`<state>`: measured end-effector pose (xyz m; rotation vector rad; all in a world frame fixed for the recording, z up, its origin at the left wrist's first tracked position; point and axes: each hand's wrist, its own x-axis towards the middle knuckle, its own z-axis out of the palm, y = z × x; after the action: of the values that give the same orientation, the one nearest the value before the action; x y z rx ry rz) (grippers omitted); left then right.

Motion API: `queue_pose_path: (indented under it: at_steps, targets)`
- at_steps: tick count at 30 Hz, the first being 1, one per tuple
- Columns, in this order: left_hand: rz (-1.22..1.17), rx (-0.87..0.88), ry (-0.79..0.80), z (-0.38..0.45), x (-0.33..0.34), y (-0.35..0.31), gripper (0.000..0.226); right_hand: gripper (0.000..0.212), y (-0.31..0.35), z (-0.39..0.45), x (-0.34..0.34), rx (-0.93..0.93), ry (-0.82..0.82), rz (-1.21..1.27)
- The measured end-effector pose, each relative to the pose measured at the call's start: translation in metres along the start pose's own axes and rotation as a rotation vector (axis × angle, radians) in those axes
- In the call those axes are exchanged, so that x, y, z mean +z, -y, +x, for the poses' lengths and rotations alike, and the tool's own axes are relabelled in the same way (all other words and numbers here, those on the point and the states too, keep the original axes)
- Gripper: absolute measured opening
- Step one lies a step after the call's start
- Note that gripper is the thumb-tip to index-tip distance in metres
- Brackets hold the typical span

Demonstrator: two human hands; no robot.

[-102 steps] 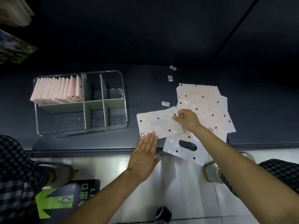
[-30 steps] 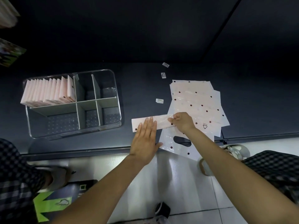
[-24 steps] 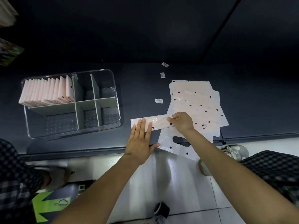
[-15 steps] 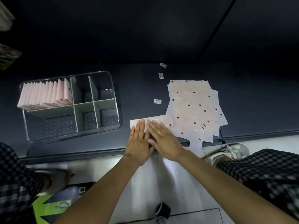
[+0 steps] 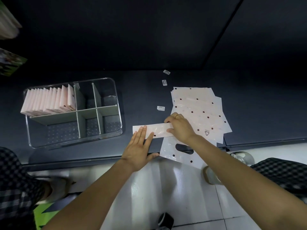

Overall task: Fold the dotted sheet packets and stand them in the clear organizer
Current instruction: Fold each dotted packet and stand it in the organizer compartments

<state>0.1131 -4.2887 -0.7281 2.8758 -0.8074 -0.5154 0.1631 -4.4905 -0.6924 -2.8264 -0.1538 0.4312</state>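
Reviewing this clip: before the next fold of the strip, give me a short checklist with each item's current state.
1. Left hand flat, pinning folded strip: ok.
2. Right hand grips the strip's right end: ok.
3. Strip lies flat on the counter: ok.
4. Clear organizer has free compartments: ok.
5. Crease sharpness: cannot tell.
6. Unfolded stack fully on the counter: not ok, the lowest sheet overhangs the edge.

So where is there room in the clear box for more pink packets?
The clear plastic organizer has bare compartments right of the standing pink folded packets and along its front row. Only that back-left compartment is crowded. Dark counter lies bare between organizer and the flat dotted sheets.
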Motion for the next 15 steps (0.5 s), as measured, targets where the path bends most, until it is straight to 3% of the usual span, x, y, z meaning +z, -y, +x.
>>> queue_pose_path:
  at_steps: [7,9,11,15]
  targets:
    - [-0.100,-0.017,-0.026,0.006,-0.014,0.006,0.068,0.025,0.005,0.019,-0.014,0.106,0.267,-0.106]
    - [-0.059,-0.031,-0.091,0.006,-0.020,0.006,0.060,0.017,0.008,0.016,-0.016,0.091,0.275,-0.110]
    - [-0.020,-0.005,-0.221,0.003,-0.025,0.004,0.056,0.006,0.014,0.007,-0.017,0.089,0.222,0.033]
    - [-0.036,0.108,-0.401,-0.010,-0.024,-0.005,0.060,0.008,0.033,-0.020,-0.007,0.230,0.162,0.388]
